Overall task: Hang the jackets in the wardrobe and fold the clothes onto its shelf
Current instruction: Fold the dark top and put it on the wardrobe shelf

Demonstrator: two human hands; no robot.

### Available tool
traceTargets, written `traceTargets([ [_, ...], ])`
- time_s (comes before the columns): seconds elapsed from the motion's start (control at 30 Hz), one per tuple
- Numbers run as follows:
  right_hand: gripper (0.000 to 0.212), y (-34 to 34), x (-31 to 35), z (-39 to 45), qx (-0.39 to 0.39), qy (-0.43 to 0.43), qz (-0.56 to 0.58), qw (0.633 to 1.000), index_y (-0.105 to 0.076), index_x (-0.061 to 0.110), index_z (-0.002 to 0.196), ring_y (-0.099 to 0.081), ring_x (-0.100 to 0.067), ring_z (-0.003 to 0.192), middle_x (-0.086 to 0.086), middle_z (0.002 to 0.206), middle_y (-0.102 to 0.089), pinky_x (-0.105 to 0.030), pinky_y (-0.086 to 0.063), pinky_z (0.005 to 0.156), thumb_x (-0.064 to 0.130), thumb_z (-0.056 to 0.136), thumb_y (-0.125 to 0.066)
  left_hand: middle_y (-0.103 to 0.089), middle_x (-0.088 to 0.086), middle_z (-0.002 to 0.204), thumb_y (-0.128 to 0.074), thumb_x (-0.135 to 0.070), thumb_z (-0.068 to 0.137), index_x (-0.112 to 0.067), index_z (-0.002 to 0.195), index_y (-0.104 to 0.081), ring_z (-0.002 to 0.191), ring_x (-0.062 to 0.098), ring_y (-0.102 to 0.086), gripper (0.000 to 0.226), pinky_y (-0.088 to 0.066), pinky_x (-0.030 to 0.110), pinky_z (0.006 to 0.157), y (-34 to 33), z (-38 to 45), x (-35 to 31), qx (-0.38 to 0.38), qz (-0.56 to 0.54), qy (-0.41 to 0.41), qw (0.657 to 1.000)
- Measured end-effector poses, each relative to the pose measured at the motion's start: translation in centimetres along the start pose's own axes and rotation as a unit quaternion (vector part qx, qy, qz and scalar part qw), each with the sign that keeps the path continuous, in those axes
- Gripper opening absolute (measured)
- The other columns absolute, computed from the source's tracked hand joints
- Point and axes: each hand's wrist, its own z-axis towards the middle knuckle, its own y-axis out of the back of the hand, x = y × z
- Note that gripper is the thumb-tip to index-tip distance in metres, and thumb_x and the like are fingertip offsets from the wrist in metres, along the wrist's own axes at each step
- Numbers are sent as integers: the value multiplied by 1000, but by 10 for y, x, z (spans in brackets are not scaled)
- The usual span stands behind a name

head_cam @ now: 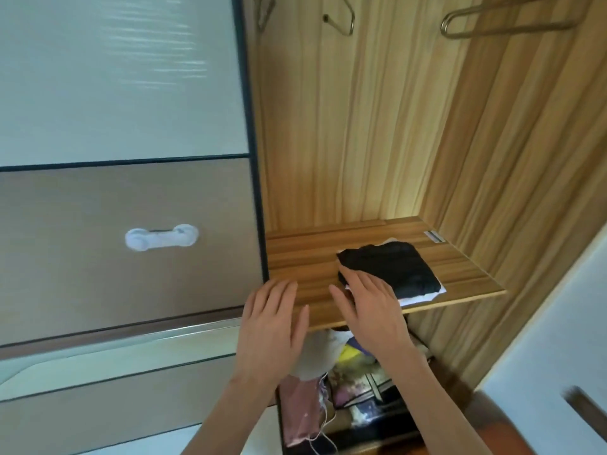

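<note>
Both my hands are spread flat, clamped on nothing: my left hand over the shelf's near edge, my right hand touching the folded black garment lying atop white cloth there.

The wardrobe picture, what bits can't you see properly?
Head view only:
- White cloth: mostly covered by the folded black garment.
- Hangers: tops cut off by the upper edge.
- Jumbled things below the shelf: partly hidden by it and both arms, blurred.
</note>
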Motion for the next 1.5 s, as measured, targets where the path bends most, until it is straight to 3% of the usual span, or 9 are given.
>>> traceTargets([
  [0.2,64,19,66,-29,-10,14,31,999,-59,21,141,-65,-22,122,0,131,-70,-40,-48,106,63,106,-27,-68,6,131,-47,-40,106,-11,130,-67,125,26,-60,43,-46,43,109,56,-31,32,-55,16,11,998],
  [0.4,63,31,139,-31,-17,77,93,992,-49,23,151,-55,-21,133,2,146,-59,-39,-43,111,62,107,-29,-67,8,133,-46,-39,107,-7,133,-66,129,29,-58,46,-42,42,112,115,-65,67,-79,89,59,991],
  [0.57,65,29,210,-25,-70,125,141,980,-48,17,153,-48,-22,142,-1,154,-53,-41,-43,115,59,108,-29,-65,10,139,-47,-38,106,-5,137,-63,136,31,-54,48,-44,49,113,172,-94,112,-108,158,112,975],
  [0.83,54,5,323,20,-154,204,83,963,-51,11,151,-35,-29,153,-10,161,-45,-47,-34,121,45,109,-45,-60,13,147,-52,-32,106,-4,143,-58,145,33,-47,48,-36,53,119,224,-96,204,-161,194,130,959],
  [1.0,55,-14,383,61,-206,170,39,963,-49,12,152,-30,-31,155,-12,163,-41,-50,-30,122,44,108,-47,-50,11,158,-52,-33,107,-7,151,-51,149,34,-41,51,-31,53,123,230,-66,259,-195,198,88,957],
  [1.23,75,-36,389,83,-223,109,-53,967,-16,31,167,-8,-28,161,-1,175,-8,-65,-18,123,63,104,-42,-28,17,169,-54,-43,107,-11,160,-38,158,36,-24,65,-29,57,123,207,-26,312,-214,192,62,956],
  [1.5,78,-44,375,89,-255,107,-59,959,-23,33,165,-10,-25,161,2,174,-13,-64,-21,122,69,100,-47,-21,15,172,-57,-44,105,-15,164,-31,159,34,-20,71,-26,58,125,181,-19,317,-244,175,48,952],
])
